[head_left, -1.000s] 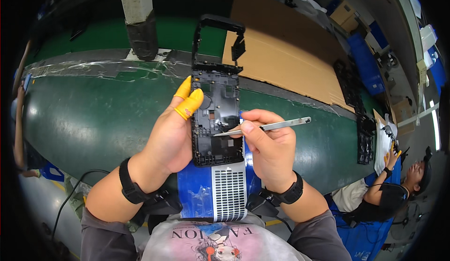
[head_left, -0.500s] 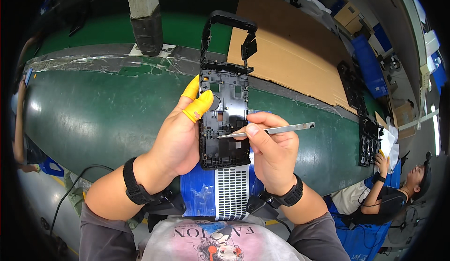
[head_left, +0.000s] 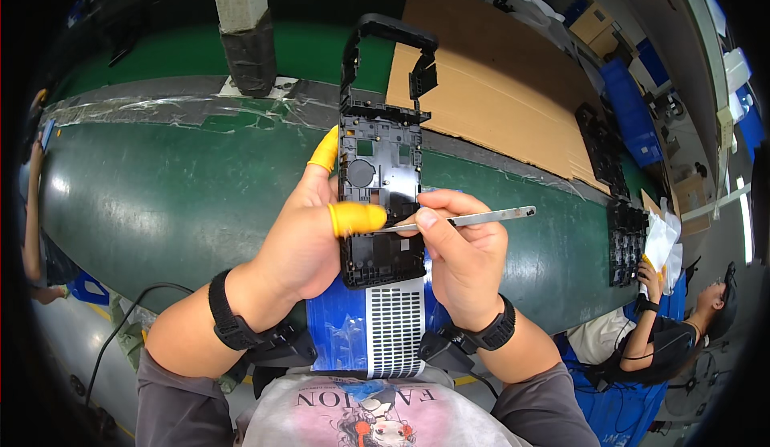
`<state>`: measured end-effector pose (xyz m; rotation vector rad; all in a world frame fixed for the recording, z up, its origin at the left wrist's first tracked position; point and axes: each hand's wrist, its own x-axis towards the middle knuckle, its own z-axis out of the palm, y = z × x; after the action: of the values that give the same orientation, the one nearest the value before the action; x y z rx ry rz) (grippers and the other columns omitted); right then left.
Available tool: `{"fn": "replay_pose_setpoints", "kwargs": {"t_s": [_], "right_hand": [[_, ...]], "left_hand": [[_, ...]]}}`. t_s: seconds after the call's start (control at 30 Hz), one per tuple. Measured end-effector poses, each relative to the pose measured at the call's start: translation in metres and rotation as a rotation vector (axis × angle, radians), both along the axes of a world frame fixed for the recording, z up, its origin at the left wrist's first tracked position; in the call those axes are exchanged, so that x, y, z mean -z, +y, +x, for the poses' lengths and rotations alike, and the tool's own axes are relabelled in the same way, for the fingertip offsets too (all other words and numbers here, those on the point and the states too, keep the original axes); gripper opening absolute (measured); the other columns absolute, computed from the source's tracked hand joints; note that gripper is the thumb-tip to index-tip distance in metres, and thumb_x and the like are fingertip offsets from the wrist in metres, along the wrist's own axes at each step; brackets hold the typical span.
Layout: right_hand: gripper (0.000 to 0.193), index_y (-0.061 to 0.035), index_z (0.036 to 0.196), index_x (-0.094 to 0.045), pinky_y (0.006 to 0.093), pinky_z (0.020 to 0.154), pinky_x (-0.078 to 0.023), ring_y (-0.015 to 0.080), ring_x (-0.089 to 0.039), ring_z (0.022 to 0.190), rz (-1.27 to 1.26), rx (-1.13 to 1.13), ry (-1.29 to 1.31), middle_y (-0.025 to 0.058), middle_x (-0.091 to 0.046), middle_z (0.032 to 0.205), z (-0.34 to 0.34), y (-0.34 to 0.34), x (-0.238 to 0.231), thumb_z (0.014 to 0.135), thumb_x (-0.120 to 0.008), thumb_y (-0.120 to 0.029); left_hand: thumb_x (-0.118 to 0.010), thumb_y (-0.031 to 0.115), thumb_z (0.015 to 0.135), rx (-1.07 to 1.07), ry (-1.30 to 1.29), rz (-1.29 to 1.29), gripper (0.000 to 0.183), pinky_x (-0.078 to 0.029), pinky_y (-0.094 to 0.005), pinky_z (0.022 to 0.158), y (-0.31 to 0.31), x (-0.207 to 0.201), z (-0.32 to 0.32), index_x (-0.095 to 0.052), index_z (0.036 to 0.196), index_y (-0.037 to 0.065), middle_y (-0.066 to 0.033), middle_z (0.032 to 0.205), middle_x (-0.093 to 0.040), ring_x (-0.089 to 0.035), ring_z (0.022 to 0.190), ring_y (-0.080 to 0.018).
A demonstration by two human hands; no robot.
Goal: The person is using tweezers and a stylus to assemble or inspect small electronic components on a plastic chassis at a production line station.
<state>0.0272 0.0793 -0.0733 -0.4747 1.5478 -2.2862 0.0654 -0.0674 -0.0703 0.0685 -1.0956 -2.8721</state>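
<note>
A black plastic housing (head_left: 403, 178) with an open frame at its far end is held upright before me. My left hand (head_left: 293, 238) grips its left edge, with yellow finger cots on the thumb and a finger. That thumb lies across the lower part of the housing, beside the tweezers' tips. My right hand (head_left: 469, 258) pinches metal tweezers (head_left: 501, 215), which point left at the housing's lower half. The thumb hides the tips, so I cannot see whether they hold anything. A round disc-shaped part (head_left: 361, 173) shows on the housing's left side.
A blue object with a white gridded strip (head_left: 395, 331) is below my hands. Beyond them are the green table (head_left: 184, 174), a cardboard sheet (head_left: 497, 118) and a grey post (head_left: 249, 46). More black housings (head_left: 627, 242) lie at right, near another person (head_left: 654, 343).
My left thumb has moved down and right across the housing to the tweezers' tips. The round disc is now uncovered. The housing and tweezers have shifted slightly left.
</note>
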Motion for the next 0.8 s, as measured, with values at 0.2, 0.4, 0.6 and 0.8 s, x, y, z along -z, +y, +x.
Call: {"fn": "replay_pose_setpoints", "kwargs": {"t_s": [0.2,0.4,0.6,0.8], "right_hand": [[0.018,0.0037,0.092,-0.054,0.0165,0.043,-0.031,0.0046,-0.042,0.049,-0.024,0.097,-0.106,0.0077,-0.057,0.070,-0.014,0.006,0.002,0.075,-0.055,-0.002],[0.016,0.0043,0.089,-0.055,0.0161,0.044,-0.035,0.0066,-0.049,0.051,0.155,0.188,-0.092,0.0060,-0.056,0.064,-0.032,0.020,0.025,0.074,-0.056,-0.001],[0.016,0.0044,0.088,-0.056,0.0159,0.046,-0.036,0.0072,-0.052,0.055,0.221,0.184,-0.080,0.0043,-0.057,0.066,-0.032,0.025,0.033,0.073,-0.057,-0.001],[0.016,0.0049,0.088,-0.055,0.0163,0.047,-0.036,0.0071,-0.052,0.055,0.227,0.171,-0.079,0.0049,-0.057,0.066,-0.033,0.023,0.034,0.073,-0.056,0.000]], "left_hand": [[-0.041,-0.020,0.052,-0.050,0.069,-0.175,0.090,-0.040,-0.0285,0.082,-0.005,0.004,-0.002,-0.010,0.132,0.010,-0.0084,0.121,-0.034,-0.042,0.106,-0.0189],[-0.048,-0.014,0.059,-0.207,0.129,-0.194,0.081,-0.044,-0.0297,0.079,-0.024,-0.002,-0.010,-0.016,0.130,0.012,-0.0078,0.113,-0.041,-0.046,0.099,-0.0181],[-0.050,-0.001,0.070,-0.225,0.065,-0.106,0.061,-0.044,-0.0337,0.081,-0.026,-0.003,-0.010,-0.025,0.125,0.009,-0.0104,0.110,-0.046,-0.049,0.097,-0.0206],[-0.044,0.005,0.080,-0.232,0.053,0.036,0.043,-0.044,-0.0328,0.079,-0.022,-0.002,-0.010,-0.030,0.121,0.008,-0.0082,0.107,-0.047,-0.050,0.094,-0.0184]]}}
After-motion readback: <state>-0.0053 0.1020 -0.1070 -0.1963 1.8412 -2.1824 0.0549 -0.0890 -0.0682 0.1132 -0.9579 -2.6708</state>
